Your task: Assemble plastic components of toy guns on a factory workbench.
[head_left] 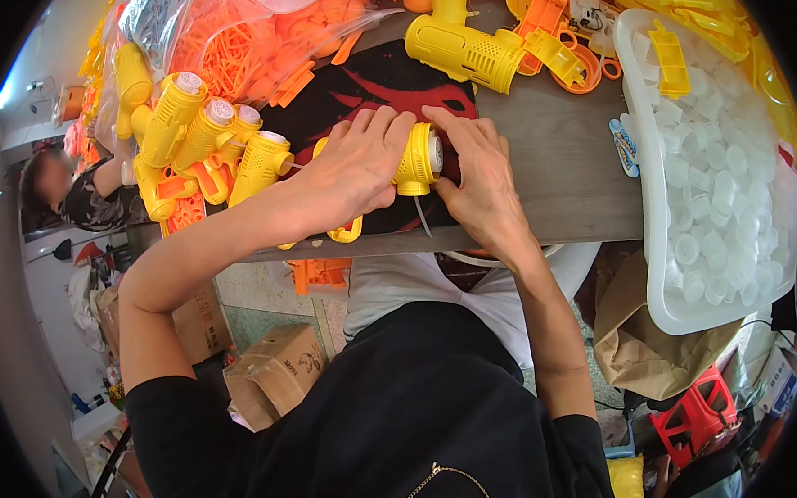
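Observation:
A yellow plastic toy gun point(414, 162) lies on its side above the black and red mat point(385, 77), its round pale end facing right. My left hand point(358, 161) wraps over its body from the left and hides most of it. On the other side, my right hand point(480, 174) curves its thumb and fingers about the pale end. A thin pale strip point(422, 216) hangs below the toy. To the left, several similar yellow toy guns point(176, 116) with white round ends are heaped together. Another yellow toy gun body point(463, 52) lies beyond my hands.
Clear bags of orange parts point(237, 56) fill the far left. Orange and yellow pieces point(549, 49) lie at the back. A white tub point(655, 262) of translucent cups stands right, near a blue sticker point(624, 145). Below are a cardboard box point(275, 369) and red stool point(696, 416). Another person sits left.

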The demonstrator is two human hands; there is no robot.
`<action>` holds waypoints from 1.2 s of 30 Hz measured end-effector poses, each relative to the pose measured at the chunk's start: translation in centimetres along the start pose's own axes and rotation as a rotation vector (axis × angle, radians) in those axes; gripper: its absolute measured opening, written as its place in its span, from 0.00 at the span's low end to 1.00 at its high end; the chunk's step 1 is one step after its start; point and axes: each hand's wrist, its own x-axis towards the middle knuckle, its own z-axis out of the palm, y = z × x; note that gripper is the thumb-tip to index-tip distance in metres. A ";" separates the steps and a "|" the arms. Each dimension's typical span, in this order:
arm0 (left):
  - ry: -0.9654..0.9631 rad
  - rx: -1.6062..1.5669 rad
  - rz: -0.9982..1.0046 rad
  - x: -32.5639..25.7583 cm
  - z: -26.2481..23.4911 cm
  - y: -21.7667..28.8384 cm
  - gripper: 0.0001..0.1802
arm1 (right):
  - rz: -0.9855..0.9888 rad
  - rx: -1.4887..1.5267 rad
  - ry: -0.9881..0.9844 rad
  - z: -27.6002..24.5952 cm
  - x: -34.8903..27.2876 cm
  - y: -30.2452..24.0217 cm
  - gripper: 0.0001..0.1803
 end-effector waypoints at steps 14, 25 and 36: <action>0.101 -0.074 0.059 0.0 0.6 -1.0 0.45 | 0.020 0.090 -0.067 -1.4 -0.5 0.1 0.46; 0.495 0.120 0.207 -2.4 -0.8 0.8 0.57 | 0.242 0.802 -0.062 0.6 -2.4 -1.4 0.33; 0.720 -1.161 -0.001 -6.0 4.8 -0.9 0.46 | 0.053 0.856 -0.032 1.0 -3.8 -1.2 0.36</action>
